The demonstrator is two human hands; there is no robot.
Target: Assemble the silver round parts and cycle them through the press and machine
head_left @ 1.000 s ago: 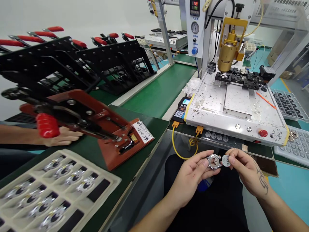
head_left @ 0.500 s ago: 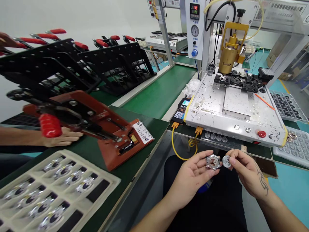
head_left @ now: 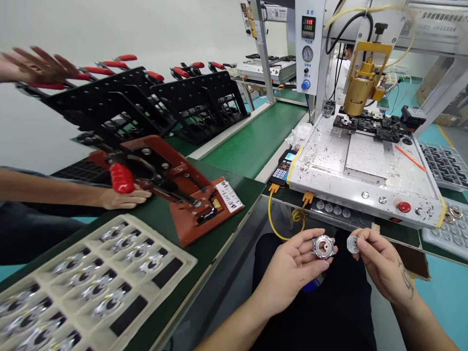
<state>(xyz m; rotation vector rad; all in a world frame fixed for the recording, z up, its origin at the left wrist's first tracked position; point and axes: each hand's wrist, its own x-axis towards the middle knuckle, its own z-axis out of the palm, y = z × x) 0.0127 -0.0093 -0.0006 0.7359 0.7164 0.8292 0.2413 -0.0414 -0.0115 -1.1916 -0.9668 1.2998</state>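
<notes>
My left hand (head_left: 290,270) lies palm up over my lap and holds a round silver watch case (head_left: 323,246) at its fingertips. My right hand (head_left: 378,261) pinches a small round grey disc (head_left: 352,244) just to the right of the case, a small gap between them. Both hands hover in front of the white dispensing machine base (head_left: 365,170).
A cream tray (head_left: 91,282) of silver watch cases lies at the lower left on the green bench. A red clamp jig (head_left: 164,185) sits beside it, with another person's hand (head_left: 124,197) on its red handle. Black racks (head_left: 146,107) stand behind. Grey trays (head_left: 444,163) sit at right.
My right hand has drawn the disc slightly away from the watch case. The view has shifted left. Another person's second hand has come in at the upper left over the black rack.
</notes>
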